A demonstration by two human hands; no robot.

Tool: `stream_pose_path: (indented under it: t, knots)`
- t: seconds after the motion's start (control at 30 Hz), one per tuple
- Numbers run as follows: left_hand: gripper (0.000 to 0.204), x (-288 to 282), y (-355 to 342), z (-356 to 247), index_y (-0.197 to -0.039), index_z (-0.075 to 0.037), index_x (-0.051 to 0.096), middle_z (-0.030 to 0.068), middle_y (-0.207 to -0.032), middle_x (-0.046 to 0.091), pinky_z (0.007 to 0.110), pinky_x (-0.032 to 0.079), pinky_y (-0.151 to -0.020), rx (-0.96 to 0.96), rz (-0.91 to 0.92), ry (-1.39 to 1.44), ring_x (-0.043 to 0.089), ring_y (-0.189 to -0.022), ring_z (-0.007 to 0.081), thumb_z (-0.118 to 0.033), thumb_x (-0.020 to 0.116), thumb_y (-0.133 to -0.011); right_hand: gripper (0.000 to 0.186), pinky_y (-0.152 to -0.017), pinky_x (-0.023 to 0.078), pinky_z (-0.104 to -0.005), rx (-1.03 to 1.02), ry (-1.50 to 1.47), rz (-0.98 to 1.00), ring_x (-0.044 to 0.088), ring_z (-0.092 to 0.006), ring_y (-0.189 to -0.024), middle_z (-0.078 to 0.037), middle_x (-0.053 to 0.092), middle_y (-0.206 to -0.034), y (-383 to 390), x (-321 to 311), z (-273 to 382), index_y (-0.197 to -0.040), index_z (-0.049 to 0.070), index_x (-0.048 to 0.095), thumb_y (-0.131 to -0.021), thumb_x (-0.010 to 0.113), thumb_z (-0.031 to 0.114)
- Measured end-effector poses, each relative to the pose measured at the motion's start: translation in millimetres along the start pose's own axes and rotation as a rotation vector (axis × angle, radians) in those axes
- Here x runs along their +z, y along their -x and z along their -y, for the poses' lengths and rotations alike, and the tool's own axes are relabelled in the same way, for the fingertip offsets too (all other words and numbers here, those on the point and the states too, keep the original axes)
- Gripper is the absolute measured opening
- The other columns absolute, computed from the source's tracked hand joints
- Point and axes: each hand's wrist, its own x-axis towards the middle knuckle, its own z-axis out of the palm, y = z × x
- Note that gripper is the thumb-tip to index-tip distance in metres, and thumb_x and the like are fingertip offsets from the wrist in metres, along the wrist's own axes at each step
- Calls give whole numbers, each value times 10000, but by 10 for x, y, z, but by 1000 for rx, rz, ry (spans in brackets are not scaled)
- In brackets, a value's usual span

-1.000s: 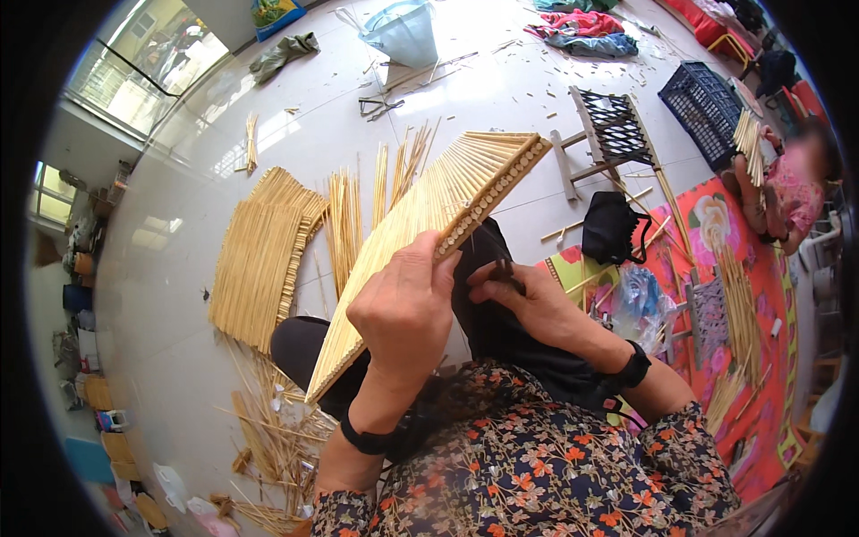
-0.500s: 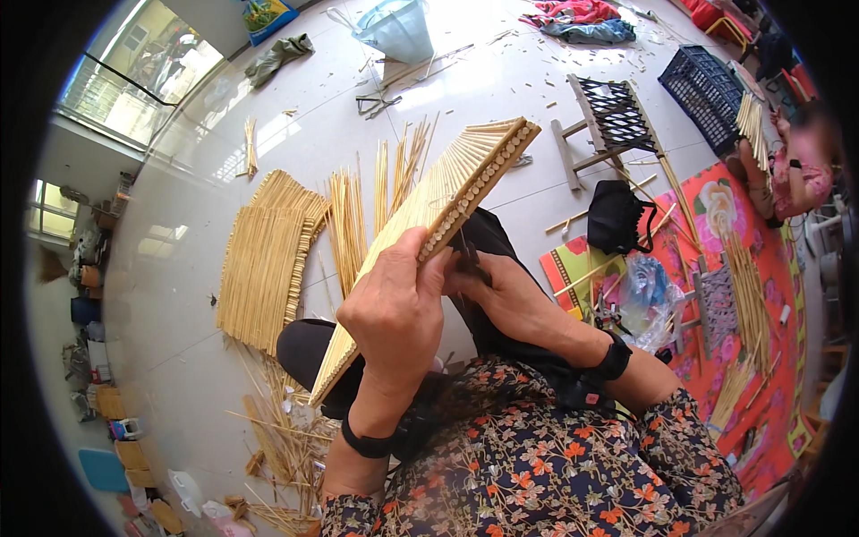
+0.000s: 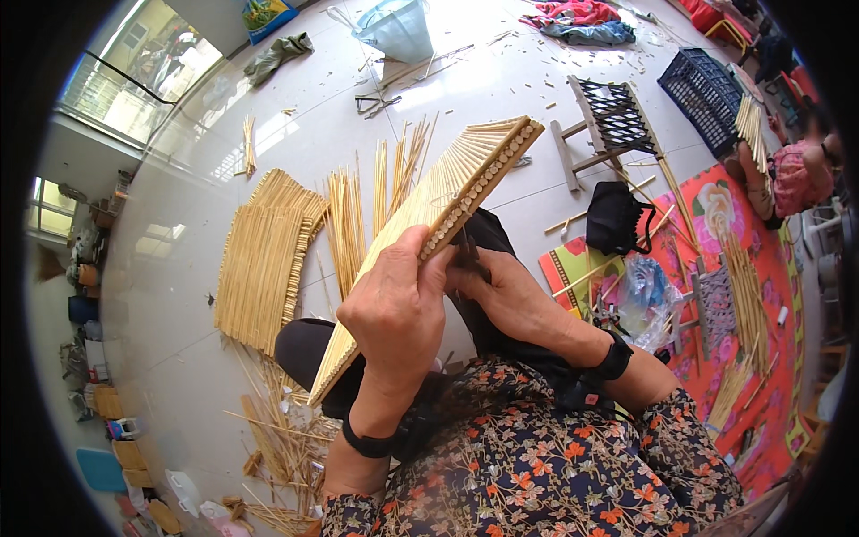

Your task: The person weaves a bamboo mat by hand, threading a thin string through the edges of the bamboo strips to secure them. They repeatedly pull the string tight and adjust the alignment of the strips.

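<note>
A pale panel of tightly packed straw sticks, with cut ends showing along a long edge, lies slantwise over my dark trousers. My left hand grips its lower middle, fingers closed round that edge. My right hand is closed on a small dark tool at the panel's edge, close beside my left fingertips; the tool's shape is mostly hidden. A thin loop of what looks like thread rests on the panel above my fingers.
Finished straw panels and loose sticks lie left. A wooden stool, dark crate and black bag are right, near a floral mat where another person holds sticks. A blue bucket is behind.
Since a second ago my right hand has moved up and left to the panel's edge beside my left fingers. The panel shifted slightly left. The other person has leaned over.
</note>
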Motion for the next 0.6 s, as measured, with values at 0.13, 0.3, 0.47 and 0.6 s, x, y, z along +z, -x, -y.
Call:
stream_pose_path:
  t: [0.13, 0.3, 0.47, 0.6]
  knots:
    - [295, 12, 0, -1, -1164, -45, 775, 136, -885, 785, 390, 586, -633, -7, -3, 13, 768, -725, 297, -162, 885, -916, 325, -905, 559, -364, 13, 15, 14, 705, -207, -961, -151, 746, -1059, -18, -17, -70, -1309, -79, 628, -1154, 578, 202]
    - [297, 1, -9, -5, -1163, -45, 774, 135, -881, 783, 390, 586, -636, 5, -6, 5, 765, -723, 297, -160, 887, -913, 333, -869, 556, -349, 4, -44, 13, 701, -187, -917, -130, 744, -999, -34, -4, -138, -1282, -73, 641, -1165, 567, 230]
    - [302, -6, -14, -6, -1166, -46, 771, 132, -880, 781, 390, 583, -637, -3, 0, 5, 761, -721, 298, -156, 888, -911, 331, -851, 554, -338, -19, -45, 13, 704, -176, -907, -118, 750, -986, -32, 3, -144, -1270, -57, 661, -1169, 560, 242]
    - [306, -2, -16, -6, -1167, -47, 769, 130, -875, 780, 390, 581, -636, 0, -5, 12, 758, -716, 297, -151, 891, -907, 328, -827, 556, -331, 21, -64, 29, 695, -163, -881, -103, 753, -967, -43, -12, -199, -1263, -45, 672, -1174, 551, 246]
